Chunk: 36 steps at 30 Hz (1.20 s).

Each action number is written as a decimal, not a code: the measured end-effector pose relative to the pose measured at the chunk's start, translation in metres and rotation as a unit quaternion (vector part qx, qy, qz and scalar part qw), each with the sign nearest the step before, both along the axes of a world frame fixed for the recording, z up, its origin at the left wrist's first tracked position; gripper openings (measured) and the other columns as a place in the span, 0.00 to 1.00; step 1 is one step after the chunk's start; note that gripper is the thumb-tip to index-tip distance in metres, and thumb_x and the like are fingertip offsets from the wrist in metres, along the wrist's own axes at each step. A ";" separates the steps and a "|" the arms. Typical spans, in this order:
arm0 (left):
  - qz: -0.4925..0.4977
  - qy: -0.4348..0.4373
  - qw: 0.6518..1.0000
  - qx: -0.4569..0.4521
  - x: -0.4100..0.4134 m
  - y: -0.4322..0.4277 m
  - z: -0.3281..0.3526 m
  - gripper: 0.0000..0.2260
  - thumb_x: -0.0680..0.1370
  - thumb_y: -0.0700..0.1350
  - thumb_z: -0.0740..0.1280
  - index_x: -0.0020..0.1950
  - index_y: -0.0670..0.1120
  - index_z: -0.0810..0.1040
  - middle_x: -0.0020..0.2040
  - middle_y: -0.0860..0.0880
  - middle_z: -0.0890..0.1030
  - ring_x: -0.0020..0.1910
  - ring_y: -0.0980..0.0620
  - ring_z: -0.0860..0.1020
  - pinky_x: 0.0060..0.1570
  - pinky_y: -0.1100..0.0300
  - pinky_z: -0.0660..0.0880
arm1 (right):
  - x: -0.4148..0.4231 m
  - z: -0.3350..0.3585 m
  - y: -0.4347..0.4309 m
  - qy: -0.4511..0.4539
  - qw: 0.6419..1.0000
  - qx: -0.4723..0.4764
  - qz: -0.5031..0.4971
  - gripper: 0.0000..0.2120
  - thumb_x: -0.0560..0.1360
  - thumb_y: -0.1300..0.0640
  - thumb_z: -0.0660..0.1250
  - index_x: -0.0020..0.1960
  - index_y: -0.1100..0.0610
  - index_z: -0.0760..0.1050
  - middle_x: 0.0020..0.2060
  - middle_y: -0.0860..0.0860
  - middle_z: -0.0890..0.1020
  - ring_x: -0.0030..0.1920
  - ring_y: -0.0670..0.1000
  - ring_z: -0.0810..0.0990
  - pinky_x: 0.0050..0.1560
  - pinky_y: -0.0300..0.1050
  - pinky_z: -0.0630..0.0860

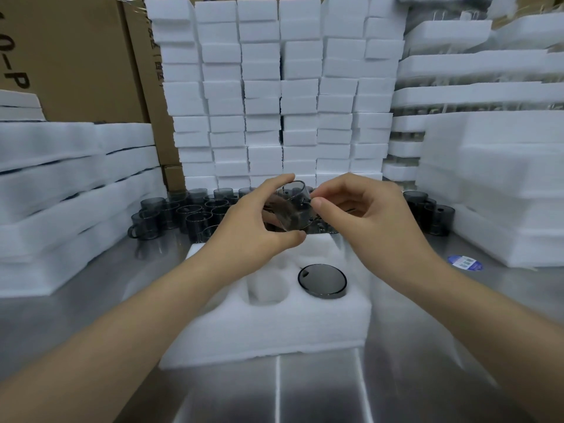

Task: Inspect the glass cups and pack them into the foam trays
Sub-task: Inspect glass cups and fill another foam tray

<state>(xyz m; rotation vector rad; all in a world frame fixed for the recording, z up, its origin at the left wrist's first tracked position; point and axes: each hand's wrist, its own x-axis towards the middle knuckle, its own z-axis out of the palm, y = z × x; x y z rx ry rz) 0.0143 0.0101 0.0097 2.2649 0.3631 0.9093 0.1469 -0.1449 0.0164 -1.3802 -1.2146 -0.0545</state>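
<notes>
above a white foam tray [274, 328] with round pockets, a smoky grey glass cup [290, 209] is held tilted in mid-air between two bare hands. the left hand [253, 227] is curled around the cup, with fingers over its far side and the thumb under its near edge. the right hand [363, 209] is pinched at the cup's right side, at a small dark part, possibly the handle. one pocket of the tray is filled by a second grey glass cup [322, 281], seen from above; the pocket beside it on the left is open. the tray is set on a shiny metal table [427, 377]. behind the hands, many more grey glass cups [183, 213] are grouped on the table. stacked white foam blocks [274, 87] are piled behind them, with foam trays stacked at both sides and brown cardboard boxes [70, 56] at the upper left.
</notes>
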 end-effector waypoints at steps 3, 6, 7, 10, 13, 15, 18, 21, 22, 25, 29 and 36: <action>-0.019 0.042 0.999 -0.001 0.000 0.002 0.001 0.35 0.75 0.47 0.81 0.79 0.63 0.72 0.60 0.59 0.84 0.53 0.58 0.84 0.57 0.57 0.82 | 0.004 0.001 -0.001 0.008 1.000 -0.023 -0.006 0.05 0.79 0.61 0.73 0.49 0.52 0.85 0.41 0.47 0.88 0.45 0.49 0.86 0.50 0.45 0.82; -0.040 0.067 0.997 -0.022 0.001 0.001 0.001 0.32 0.76 0.56 0.77 0.79 0.62 0.72 0.62 0.58 0.85 0.60 0.56 0.83 0.64 0.54 0.77 | 0.007 0.001 -0.001 0.025 0.997 -0.073 -0.001 0.07 0.78 0.63 0.72 0.48 0.52 0.85 0.39 0.52 0.87 0.43 0.56 0.85 0.46 0.53 0.81; -0.034 0.070 0.997 -0.015 0.001 0.001 0.001 0.30 0.77 0.57 0.75 0.79 0.62 0.73 0.61 0.58 0.85 0.62 0.56 0.82 0.67 0.52 0.76 | 0.008 0.000 -0.001 0.025 0.996 -0.091 0.001 0.07 0.77 0.63 0.72 0.47 0.53 0.84 0.38 0.53 0.86 0.40 0.57 0.84 0.46 0.56 0.80; -0.019 0.083 0.996 0.016 0.000 0.002 0.001 0.25 0.78 0.58 0.74 0.75 0.64 0.76 0.59 0.59 0.85 0.63 0.58 0.81 0.71 0.50 0.74 | 0.009 -0.003 -0.001 0.020 0.991 -0.129 0.021 0.05 0.75 0.64 0.72 0.44 0.55 0.82 0.33 0.52 0.83 0.36 0.50 0.79 0.46 0.53 0.77; -0.038 0.086 0.995 0.019 -0.001 0.002 0.000 0.24 0.75 0.61 0.74 0.71 0.65 0.78 0.54 0.61 0.86 0.59 0.61 0.82 0.69 0.50 0.75 | 0.010 -0.001 -0.003 0.019 0.989 -0.139 0.046 0.03 0.71 0.59 0.71 0.43 0.58 0.80 0.33 0.54 0.84 0.36 0.49 0.79 0.45 0.50 0.77; -0.044 0.090 0.995 0.030 0.000 0.003 0.000 0.24 0.73 0.64 0.74 0.70 0.66 0.79 0.53 0.61 0.87 0.59 0.60 0.83 0.69 0.49 0.76 | 0.012 0.002 -0.005 0.019 0.988 -0.148 0.048 0.07 0.67 0.56 0.68 0.42 0.58 0.79 0.33 0.55 0.85 0.36 0.49 0.79 0.44 0.50 0.76; -0.048 0.099 0.993 0.041 0.001 0.003 -0.001 0.28 0.70 0.70 0.73 0.70 0.67 0.78 0.54 0.60 0.86 0.59 0.60 0.83 0.68 0.48 0.77 | 0.016 0.004 -0.009 0.006 0.983 -0.175 0.047 0.07 0.67 0.54 0.68 0.42 0.57 0.78 0.35 0.58 0.85 0.34 0.48 0.80 0.44 0.47 0.76; -0.049 0.090 0.993 0.050 0.001 0.005 -0.003 0.30 0.69 0.71 0.73 0.70 0.67 0.78 0.56 0.61 0.86 0.60 0.62 0.82 0.67 0.49 0.77 | 0.019 0.004 -0.011 0.003 0.983 -0.177 0.042 0.06 0.68 0.55 0.69 0.42 0.57 0.78 0.38 0.62 0.85 0.35 0.49 0.78 0.43 0.49 0.74; -0.047 0.087 0.994 0.054 0.000 0.006 -0.003 0.30 0.70 0.71 0.74 0.71 0.67 0.78 0.57 0.61 0.85 0.61 0.62 0.82 0.68 0.49 0.77 | 0.019 0.004 -0.011 0.005 0.984 -0.176 0.041 0.05 0.68 0.56 0.69 0.42 0.57 0.78 0.38 0.63 0.84 0.35 0.49 0.78 0.43 0.50 0.74; -0.043 0.094 0.992 0.068 0.000 0.007 -0.004 0.28 0.73 0.69 0.75 0.72 0.67 0.76 0.62 0.62 0.83 0.64 0.61 0.80 0.70 0.48 0.75 | 0.020 0.002 -0.010 0.002 0.984 -0.174 0.042 0.04 0.69 0.57 0.69 0.42 0.57 0.77 0.37 0.63 0.84 0.33 0.48 0.79 0.42 0.46 0.75; -0.044 0.095 0.991 0.077 0.002 0.007 -0.004 0.27 0.77 0.62 0.77 0.74 0.66 0.75 0.65 0.63 0.82 0.66 0.62 0.78 0.69 0.49 0.76 | 0.024 -0.003 -0.008 -0.007 0.987 -0.155 0.049 0.04 0.74 0.64 0.71 0.42 0.58 0.77 0.33 0.57 0.84 0.32 0.47 0.80 0.39 0.38 0.76; -0.041 0.088 0.993 0.066 0.001 0.009 -0.005 0.26 0.73 0.61 0.80 0.69 0.67 0.77 0.60 0.61 0.84 0.63 0.63 0.80 0.59 0.57 0.75 | 0.025 -0.004 -0.006 -0.015 0.985 -0.157 0.067 0.08 0.75 0.68 0.70 0.41 0.58 0.75 0.29 0.53 0.82 0.32 0.49 0.80 0.37 0.38 0.76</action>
